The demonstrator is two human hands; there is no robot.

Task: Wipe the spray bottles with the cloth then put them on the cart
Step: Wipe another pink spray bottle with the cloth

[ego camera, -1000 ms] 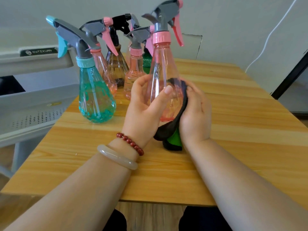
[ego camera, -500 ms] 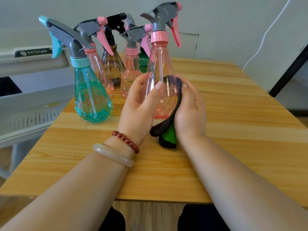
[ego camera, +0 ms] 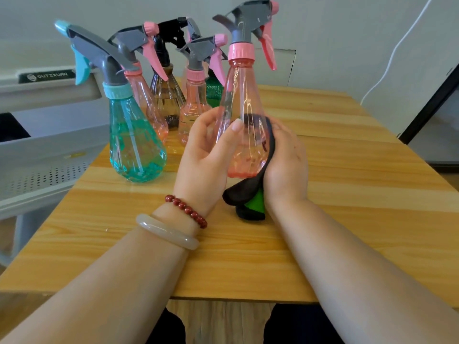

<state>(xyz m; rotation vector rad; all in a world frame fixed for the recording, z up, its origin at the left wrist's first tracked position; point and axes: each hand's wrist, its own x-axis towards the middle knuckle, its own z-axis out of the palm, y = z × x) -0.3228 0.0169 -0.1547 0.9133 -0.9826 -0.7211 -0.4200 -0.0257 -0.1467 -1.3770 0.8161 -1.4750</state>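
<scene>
Our left hand (ego camera: pixel 206 157) grips the pink spray bottle (ego camera: pixel 244 108), thumb across its front, bottle upright over the desk (ego camera: pixel 347 207). Our right hand (ego camera: pixel 285 165) curls round the black-green cloth (ego camera: pixel 248 197), pressing it to the bottle's right side. Teal bottle (ego camera: pixel 135 145) and others stand behind-left on the desk; cart (ego camera: pixel 37 157) sits left of the desk.

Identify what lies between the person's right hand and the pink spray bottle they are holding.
The head view shows a black cloth with a green side, pressed by the right hand against the pink spray bottle.
</scene>
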